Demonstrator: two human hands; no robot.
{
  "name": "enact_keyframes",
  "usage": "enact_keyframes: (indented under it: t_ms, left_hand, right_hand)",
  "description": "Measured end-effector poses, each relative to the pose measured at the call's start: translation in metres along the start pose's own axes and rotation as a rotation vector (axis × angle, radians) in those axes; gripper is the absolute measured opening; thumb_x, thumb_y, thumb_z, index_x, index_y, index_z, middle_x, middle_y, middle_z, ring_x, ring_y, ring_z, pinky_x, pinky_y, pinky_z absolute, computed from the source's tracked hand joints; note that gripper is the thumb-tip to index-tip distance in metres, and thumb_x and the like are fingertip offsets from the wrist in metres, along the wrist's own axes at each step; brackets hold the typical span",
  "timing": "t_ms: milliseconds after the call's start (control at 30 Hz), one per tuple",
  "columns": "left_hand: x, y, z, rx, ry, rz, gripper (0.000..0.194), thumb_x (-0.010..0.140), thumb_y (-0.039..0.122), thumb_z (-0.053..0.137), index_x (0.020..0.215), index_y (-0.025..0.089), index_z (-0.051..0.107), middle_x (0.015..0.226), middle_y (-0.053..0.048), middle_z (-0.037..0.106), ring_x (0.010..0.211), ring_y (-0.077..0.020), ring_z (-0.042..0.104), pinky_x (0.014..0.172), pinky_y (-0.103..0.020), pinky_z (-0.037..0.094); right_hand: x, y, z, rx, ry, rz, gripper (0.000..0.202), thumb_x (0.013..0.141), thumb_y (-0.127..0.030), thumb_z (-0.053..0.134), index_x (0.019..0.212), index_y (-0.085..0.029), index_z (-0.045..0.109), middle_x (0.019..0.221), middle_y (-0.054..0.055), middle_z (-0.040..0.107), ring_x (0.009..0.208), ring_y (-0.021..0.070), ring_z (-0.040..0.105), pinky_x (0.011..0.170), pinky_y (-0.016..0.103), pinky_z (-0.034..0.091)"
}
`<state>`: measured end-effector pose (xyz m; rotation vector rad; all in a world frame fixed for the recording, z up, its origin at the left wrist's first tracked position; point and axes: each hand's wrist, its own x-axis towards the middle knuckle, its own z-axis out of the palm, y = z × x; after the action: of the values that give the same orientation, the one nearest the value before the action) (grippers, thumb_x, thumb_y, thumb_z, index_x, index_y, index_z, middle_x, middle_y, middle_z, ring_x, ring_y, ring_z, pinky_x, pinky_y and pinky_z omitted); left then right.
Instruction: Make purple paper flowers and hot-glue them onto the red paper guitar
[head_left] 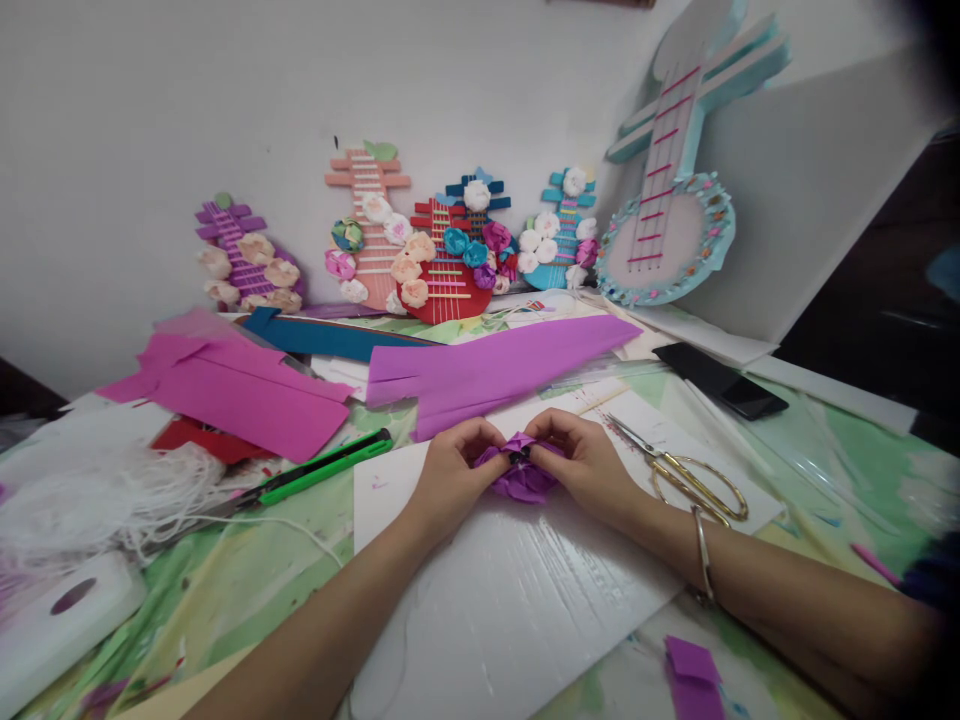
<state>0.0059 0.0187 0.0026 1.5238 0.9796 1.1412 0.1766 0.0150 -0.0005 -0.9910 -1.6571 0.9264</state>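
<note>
Both hands pinch a purple crepe paper flower (526, 482) with a dark centre, just above a white board (517, 600). My left hand (459, 462) has its thumb and fingers closed on the flower's left side. On the right side, my right hand (586, 458) grips the petals between thumb and fingers. Gold-handled scissors (694, 485) lie beside my right hand. Behind the hands stretches a sheet of purple crepe paper (495, 370). A small folded purple piece (694, 675) rests near the front right.
To the left lie a green box cutter (322, 468), magenta paper (247, 390) and tangled white string (105, 495). A black phone (720, 380) is at the right. Several decorated paper instruments, including a red one (446, 265), lean against the back wall.
</note>
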Motion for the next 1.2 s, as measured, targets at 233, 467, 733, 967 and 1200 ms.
enact_keyframes:
  t_ms: [233, 467, 733, 967, 1200]
  left_hand:
    - [-0.003, 0.001, 0.001, 0.251, 0.069, 0.294, 0.01, 0.069, 0.007, 0.06, 0.066, 0.016, 0.061, 0.081, -0.005, 0.067, 0.08, -0.0168, 0.062, 0.073, -0.03, 0.049]
    - [-0.011, 0.003, 0.006, 0.558, 0.121, 0.458, 0.014, 0.072, 0.004, 0.056, 0.073, 0.018, 0.059, 0.072, -0.001, 0.063, 0.067, -0.0129, 0.055, 0.063, -0.025, 0.042]
    - [-0.017, 0.002, 0.009, 0.755, 0.167, 0.52, 0.01, 0.075, 0.008, 0.055, 0.077, 0.017, 0.058, 0.068, 0.001, 0.06, 0.06, -0.0119, 0.051, 0.058, -0.024, 0.039]
    - [-0.013, -0.002, 0.006, 0.678, 0.149, 0.53, 0.022, 0.074, 0.005, 0.055, 0.088, 0.019, 0.062, 0.079, 0.0, 0.067, 0.066, -0.0121, 0.057, 0.066, -0.024, 0.044]
    - [-0.014, 0.0, 0.008, 0.685, 0.231, 0.536, 0.026, 0.071, 0.006, 0.056, 0.093, 0.018, 0.058, 0.083, -0.001, 0.067, 0.072, -0.0142, 0.061, 0.07, -0.026, 0.047]
  right_hand:
    - [-0.002, -0.006, 0.0, -0.275, 0.046, -0.1, 0.006, 0.072, -0.011, 0.057, 0.073, -0.018, 0.058, 0.067, -0.001, 0.06, 0.062, 0.0115, 0.054, 0.059, 0.024, 0.043]
    - [-0.008, -0.006, 0.001, -0.516, 0.07, -0.293, 0.01, 0.074, -0.009, 0.056, 0.071, -0.018, 0.052, 0.065, -0.002, 0.054, 0.059, 0.01, 0.046, 0.056, 0.023, 0.036]
    - [-0.011, -0.004, 0.001, -0.719, 0.051, -0.505, 0.013, 0.08, -0.009, 0.047, 0.073, -0.019, 0.05, 0.067, 0.0, 0.052, 0.063, 0.0133, 0.046, 0.059, 0.026, 0.036]
    - [-0.009, -0.005, 0.0, -0.747, 0.039, -0.595, 0.014, 0.085, -0.01, 0.046, 0.077, -0.018, 0.056, 0.072, 0.004, 0.06, 0.07, 0.0158, 0.051, 0.064, 0.029, 0.041]
    - [-0.009, -0.006, -0.002, -0.737, 0.079, -0.695, 0.017, 0.084, -0.006, 0.048, 0.074, -0.017, 0.055, 0.076, 0.006, 0.063, 0.073, 0.0167, 0.056, 0.065, 0.029, 0.045]
